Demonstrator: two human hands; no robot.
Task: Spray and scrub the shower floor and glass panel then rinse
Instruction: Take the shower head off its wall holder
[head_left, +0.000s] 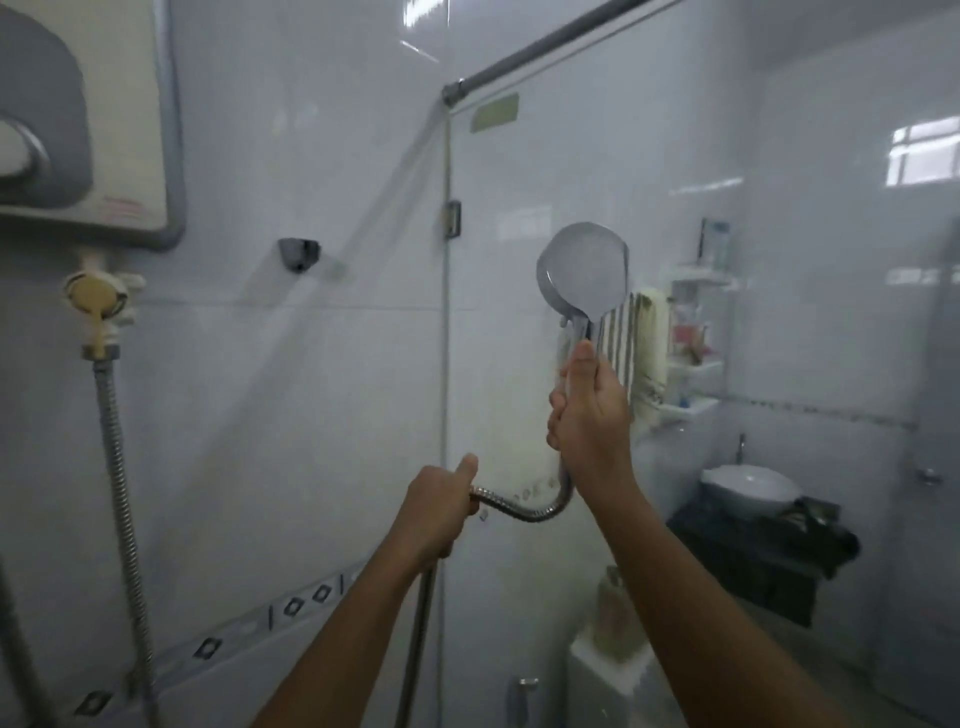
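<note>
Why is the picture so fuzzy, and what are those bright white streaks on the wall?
Head view: everything is a bit soft; the water heater at the left edge is smeared most, the shower head and hose are clearer. Head view: the streaks are glare on the shiny wall tiles, perhaps from the bright window. Head view: the basin behind the glass panel looks hazy.

shower head (584, 270): matt grey metal | hose (519, 506): ribbed chrome | tiles (311, 364): glossy
</note>
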